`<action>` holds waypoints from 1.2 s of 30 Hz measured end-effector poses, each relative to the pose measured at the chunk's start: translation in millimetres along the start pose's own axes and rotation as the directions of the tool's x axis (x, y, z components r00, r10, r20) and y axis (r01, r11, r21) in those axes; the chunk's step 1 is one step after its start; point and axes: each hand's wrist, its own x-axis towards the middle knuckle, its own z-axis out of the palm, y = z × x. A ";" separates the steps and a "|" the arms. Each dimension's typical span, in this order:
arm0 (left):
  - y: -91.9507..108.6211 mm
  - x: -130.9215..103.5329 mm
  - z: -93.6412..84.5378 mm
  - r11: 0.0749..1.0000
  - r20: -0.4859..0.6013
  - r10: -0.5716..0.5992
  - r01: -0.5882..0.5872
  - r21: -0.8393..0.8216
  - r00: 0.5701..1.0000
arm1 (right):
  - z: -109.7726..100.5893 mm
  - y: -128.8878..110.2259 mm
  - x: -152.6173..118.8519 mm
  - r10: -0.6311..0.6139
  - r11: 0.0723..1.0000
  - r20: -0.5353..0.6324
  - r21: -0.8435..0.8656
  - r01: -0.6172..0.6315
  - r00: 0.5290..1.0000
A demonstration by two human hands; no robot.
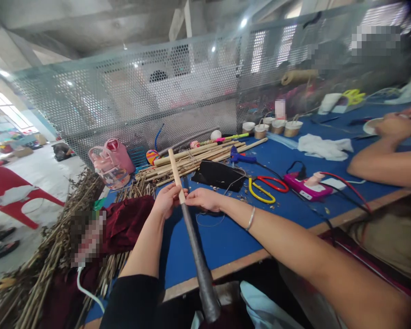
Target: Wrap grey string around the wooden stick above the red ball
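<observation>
A long pole (196,246) slants from my lap up over the blue table (226,249). Its lower length is dark grey and looks wrapped, while the upper end is bare pale wood. My left hand (166,201) is closed around the left side of the wooden end. From the right, my right hand (203,199) pinches the pole where the grey covering stops; its fingertips are pressed together there. Whether a thin strip or thread lies between them is too small to tell. Just beyond my hands is a black sheet (219,175).
Wooden sticks (205,153), a blue glue gun (241,156) and scissors (263,188) lie ahead. A pink power strip (308,188), white gloves (325,146) and paper cups (260,131) are rightward. A co-worker's arm (380,157) rests at right. Dried stems (44,265) lean left; a mesh partition (150,100) stands behind.
</observation>
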 end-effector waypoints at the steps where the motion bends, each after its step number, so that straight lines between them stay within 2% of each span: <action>1: -1.4 0.2 0.5 1.000 -0.001 0.008 -0.008 0.004 1.000 | -1.7 -0.2 -0.3 -0.011 0.999 -0.006 -0.032 0.011 1.000; 5: -3.0 -0.5 0.8 0.999 0.025 0.011 -0.011 0.037 1.000 | -6.9 0.7 -0.9 -0.014 0.994 -0.025 -0.111 0.011 1.000; 8: 0.7 -4.6 -0.2 0.999 0.055 -0.009 0.007 0.043 0.998 | -5.4 2.5 -0.9 0.043 0.999 0.047 -0.003 -0.043 0.998; 10: 3.9 -8.8 -0.7 0.999 0.069 -0.015 0.012 0.037 0.997 | -2.8 2.9 -0.8 0.047 0.995 0.105 0.080 -0.056 0.993; 12: 5.7 -12.6 -0.5 0.999 0.072 -0.013 0.010 0.034 0.997 | -0.3 2.7 -0.6 0.035 0.993 0.114 0.109 -0.047 0.993; 17: 2.8 -13.1 2.4 0.996 0.004 0.017 -0.018 0.089 1.000 | 4.3 1.9 -0.4 0.063 0.997 0.096 0.035 -0.067 0.993; 20: 3.4 -11.9 2.8 0.995 -0.023 0.035 -0.033 0.096 0.999 | 5.6 1.1 -2.3 0.058 0.997 0.105 0.050 -0.064 0.993; 22: 5.5 -12.7 2.2 0.996 -0.021 0.043 -0.041 0.075 0.999 | 5.5 0.0 -4.2 0.048 0.994 0.161 0.090 -0.063 0.986; 25: 7.4 -14.2 0.8 0.999 0.043 0.027 -0.028 0.028 0.999 | 5.0 -1.7 -6.3 0.039 0.989 0.255 0.127 -0.074 0.966; 28: 4.2 -13.0 -0.8 1.000 0.075 0.012 -0.011 -0.015 0.997 | 5.8 -2.3 -6.6 0.040 0.995 0.192 0.087 -0.058 0.981; 32: -3.1 -9.3 -2.1 1.000 0.046 -0.004 0.003 0.019 0.999 | 6.4 -1.4 -5.7 0.070 0.998 0.106 -0.012 -0.069 0.992; 34: -4.1 -8.6 -2.4 0.999 0.045 -0.003 0.001 0.041 0.999 | 4.7 0.2 -5.0 0.086 0.996 0.119 -0.002 -0.086 0.989; 36: -2.9 -8.9 -3.0 0.999 0.063 0.002 -0.005 0.049 0.998 | 2.1 2.5 -4.2 0.082 0.995 0.189 0.047 -0.093 0.979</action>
